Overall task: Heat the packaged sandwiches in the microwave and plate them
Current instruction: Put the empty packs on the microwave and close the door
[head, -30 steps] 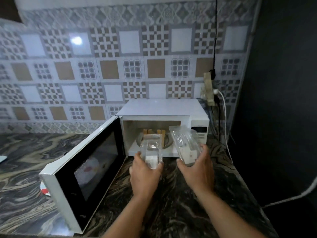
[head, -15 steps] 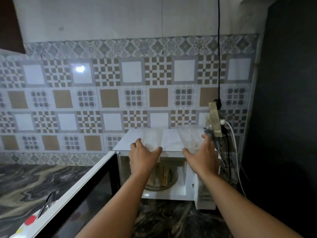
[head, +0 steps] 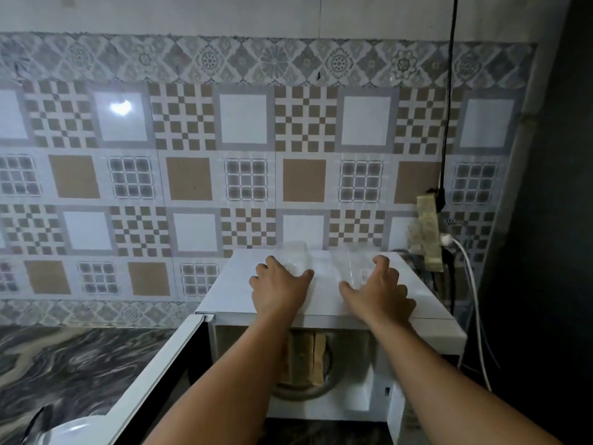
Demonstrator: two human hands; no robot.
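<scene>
Sandwiches (head: 306, 358) stand upright, unwrapped, on the turntable plate (head: 301, 391) inside the open microwave (head: 426, 332), below both wrists and partly hidden behind the left forearm. Their two clear plastic packs sit on the microwave's top. The left pack (head: 293, 256) lies under the left hand (head: 279, 289), whose fingers curl round it with the thumb spread to its right. The right pack (head: 354, 264) sits between the thumb and fingers of the right hand (head: 377, 295), which look curled round it too, though the transparent plastic makes the exact contact hard to read.

The likely risks: light, slippery packs could slide off the smooth top toward the socket strip (head: 428, 232) and cables (head: 471, 303) just right of the right fingers. The microwave door (head: 154, 374) hangs open below the left forearm, so heating cannot start until it is closed, and an elbow could knock it.
</scene>
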